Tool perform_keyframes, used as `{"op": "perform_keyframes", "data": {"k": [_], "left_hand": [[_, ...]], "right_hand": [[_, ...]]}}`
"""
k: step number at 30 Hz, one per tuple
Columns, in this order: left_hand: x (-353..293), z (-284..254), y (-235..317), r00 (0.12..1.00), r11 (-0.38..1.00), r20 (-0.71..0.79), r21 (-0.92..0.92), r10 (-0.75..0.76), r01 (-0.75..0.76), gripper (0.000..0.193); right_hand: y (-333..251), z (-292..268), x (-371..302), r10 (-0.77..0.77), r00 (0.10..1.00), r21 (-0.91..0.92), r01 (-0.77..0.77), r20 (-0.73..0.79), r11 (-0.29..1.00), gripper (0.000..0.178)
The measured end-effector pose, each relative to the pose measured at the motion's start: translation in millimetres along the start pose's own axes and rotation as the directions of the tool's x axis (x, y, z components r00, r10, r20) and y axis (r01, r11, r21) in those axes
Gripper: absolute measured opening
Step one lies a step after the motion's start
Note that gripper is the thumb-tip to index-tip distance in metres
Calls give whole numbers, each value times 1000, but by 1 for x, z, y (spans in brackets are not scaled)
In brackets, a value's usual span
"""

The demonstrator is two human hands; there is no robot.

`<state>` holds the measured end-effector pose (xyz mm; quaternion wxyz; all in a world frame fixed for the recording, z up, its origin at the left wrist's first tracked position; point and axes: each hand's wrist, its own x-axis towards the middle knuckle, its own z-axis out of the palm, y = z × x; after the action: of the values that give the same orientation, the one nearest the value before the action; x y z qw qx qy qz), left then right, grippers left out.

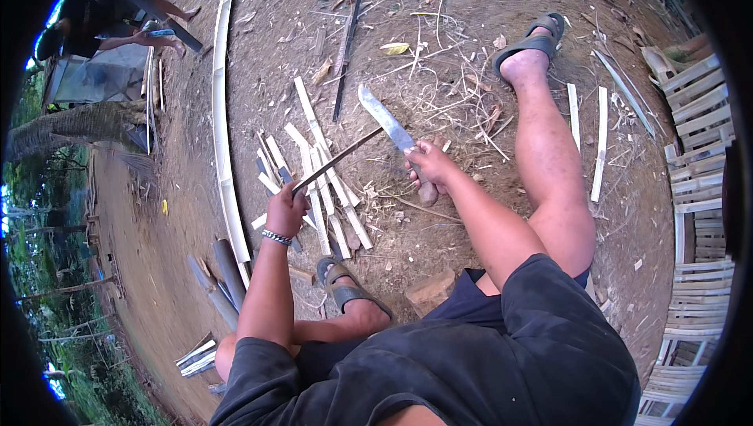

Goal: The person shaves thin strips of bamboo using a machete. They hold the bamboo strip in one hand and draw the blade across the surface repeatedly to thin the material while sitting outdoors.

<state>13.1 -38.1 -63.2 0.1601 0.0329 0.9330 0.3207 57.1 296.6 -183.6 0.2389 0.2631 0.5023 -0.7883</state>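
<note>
My left hand (286, 213), a bracelet on its wrist, is closed around one end of a thin dark bamboo strip (339, 161). The strip slants up and to the right, and its far end comes up to the edge of a machete (383, 118). Whether strip and blade touch, I cannot tell. The machete's wooden handle sits in my right hand (431, 164), its blade pointing away and to the left. Beneath the strip, several pale split bamboo pieces (326, 179) lie in a loose pile on the dirt.
A long split bamboo length (223, 104) runs along the left; a dark strip (353, 34) lies ahead. Bamboo tubes (229, 271) and a wood block (430, 293) lie close to me. A slatted bamboo structure (698, 167) stands right. Another person's legs (137, 40) show at upper left.
</note>
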Motion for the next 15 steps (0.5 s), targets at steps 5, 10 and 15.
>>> {"op": "perform_keyframes", "data": {"k": [5, 10, 15], "left_hand": [[1, -5, 9, 987, 956, 4, 249, 159, -155, 26], [5, -10, 13, 972, 942, -16, 254, 233, -222, 21], [6, -11, 36, 955, 917, -26, 288, 296, -277, 15]], "right_hand": [[5, 27, -10, 100, 995, 87, -102, 24, 991, 47], [-2, 48, -30, 151, 961, 99, -178, 233, 979, 33], [-1, 55, -32, 142, 972, 193, -177, 185, 965, 37]]}}
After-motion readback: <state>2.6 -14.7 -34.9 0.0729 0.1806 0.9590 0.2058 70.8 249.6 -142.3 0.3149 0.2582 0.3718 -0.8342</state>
